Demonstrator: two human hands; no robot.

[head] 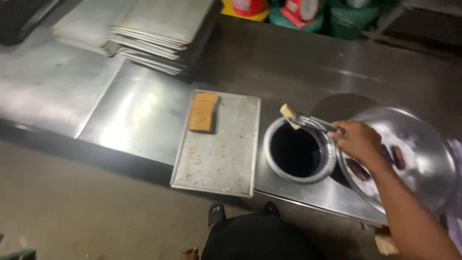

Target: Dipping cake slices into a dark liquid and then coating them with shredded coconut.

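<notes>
Stainless steel counter (269, 62) is being seen from above, running across a dim kitchen space, with a stack of flat metal sheets (144, 29) lying at its far left end and red and green containers (298, 12) standing behind it. A flat metal tray (216, 154) is lying near the front edge of the counter, and a row of tan biscuit-like pieces (203, 111) is resting in its upper left corner. Just to the right of the tray, a round metal pot (297, 150) filled with a dark liquid is standing. The right hand (358, 140) is being kept closed around a pair of metal tongs (315, 123), which are being held out over the far rim of the pot. A pale piece of food (288, 113) is being gripped in the tips of the tongs, just above the pot's upper left rim and clear of the liquid. To the right of the pot, a large round metal platter (414, 144) is being shown, blurred, with a few dark brown pieces (358, 168) lying on it beneath the hand. The left hand is not being shown.
</notes>
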